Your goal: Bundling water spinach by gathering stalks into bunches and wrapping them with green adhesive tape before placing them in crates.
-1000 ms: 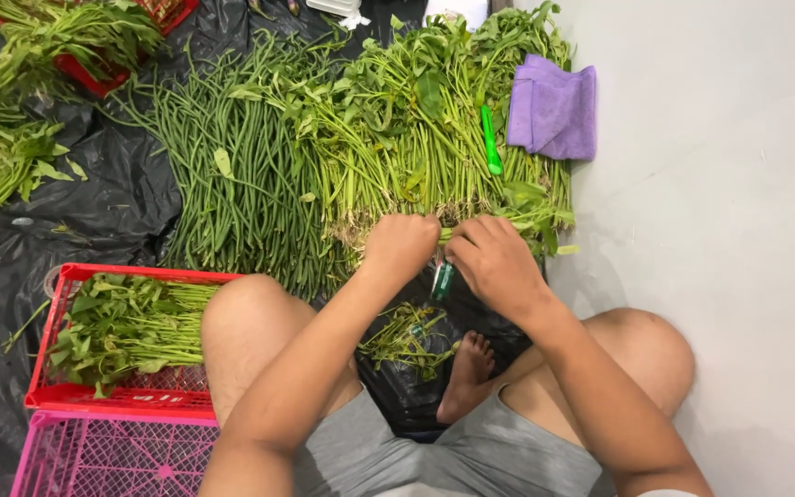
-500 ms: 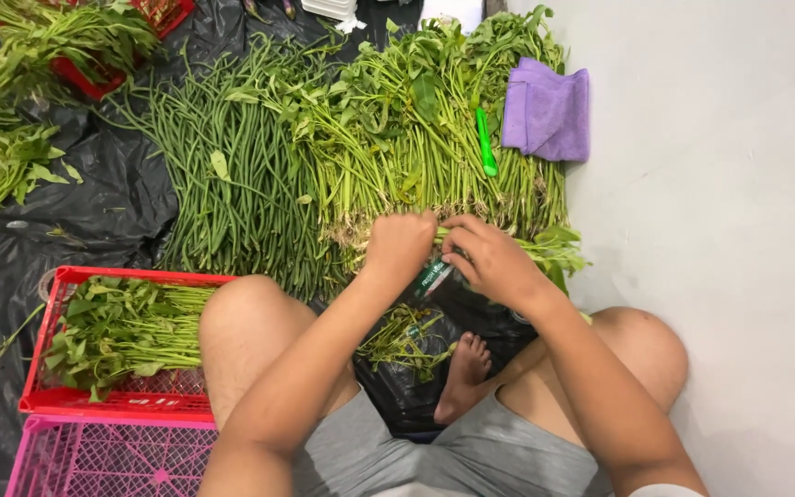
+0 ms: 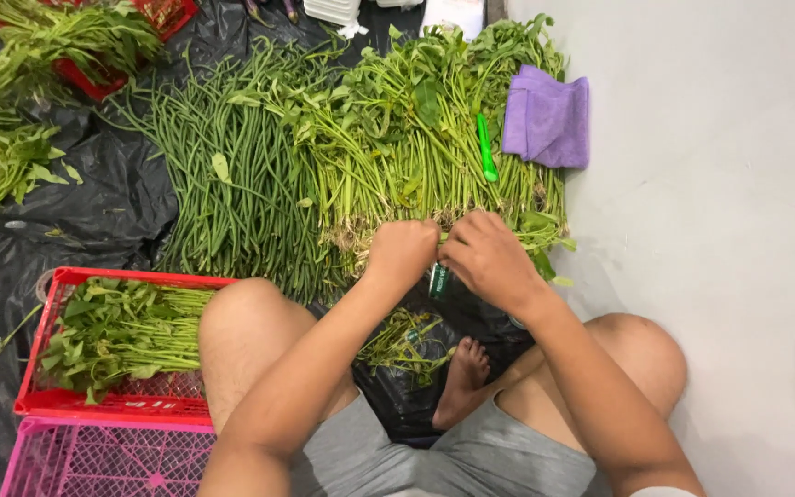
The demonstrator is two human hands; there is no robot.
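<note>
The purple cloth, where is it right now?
In the head view the purple cloth lies upper right, on the right edge of the leafy greens pile, beside the green stick-like tool.

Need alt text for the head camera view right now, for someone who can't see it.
Seen from above, a seated person's left hand and right hand meet at the root ends of a pile of leafy green stalks on black plastic sheeting. Long beans lie beside it, a purple cloth further right, and a red crate of greens by the left knee.

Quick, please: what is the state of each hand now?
Left hand: closed on leafy green stems.
Right hand: fingers curled at the same stems; grip cannot be told.
</note>
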